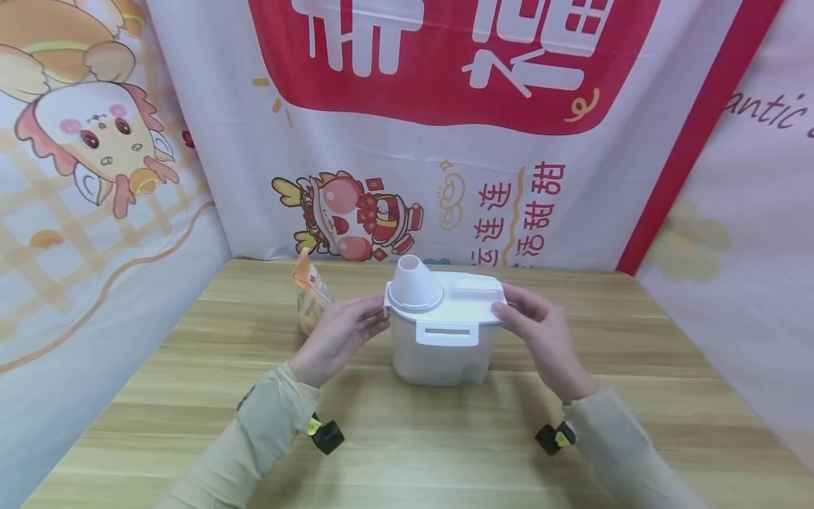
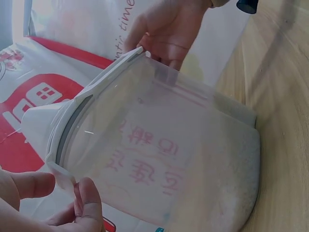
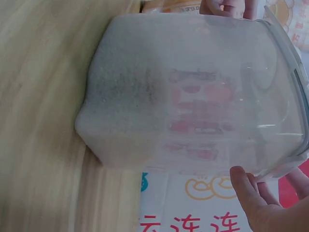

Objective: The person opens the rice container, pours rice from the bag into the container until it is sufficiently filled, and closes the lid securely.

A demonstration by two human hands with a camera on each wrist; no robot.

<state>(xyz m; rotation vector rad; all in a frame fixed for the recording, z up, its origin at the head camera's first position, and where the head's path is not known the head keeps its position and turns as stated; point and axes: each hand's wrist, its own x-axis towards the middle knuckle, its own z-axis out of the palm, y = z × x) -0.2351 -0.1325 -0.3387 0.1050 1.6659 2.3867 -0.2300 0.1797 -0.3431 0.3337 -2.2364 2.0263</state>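
A translucent storage container (image 1: 439, 357) stands upright on the wooden table under a white lid (image 1: 473, 300). On the lid's left part sits a white cone-shaped cap (image 1: 413, 283). Pale, grainy contents (image 3: 125, 82) fill the lower part of the container. My left hand (image 1: 343, 332) is at the lid's left end; the left wrist view shows its thumb and fingers about a white latch (image 2: 63, 176) there. At the opposite end my right hand (image 1: 540, 329) grips the lid's edge, thumb on top and fingers behind and below. A latch (image 1: 447, 334) on the near side hangs down.
Behind my left hand stands an orange-and-clear bag (image 1: 311, 290), partly hidden. The table (image 1: 610, 424) meets printed cloth walls (image 1: 394, 148) at the back and sides. Small black devices (image 1: 327, 436) are at both wrists.
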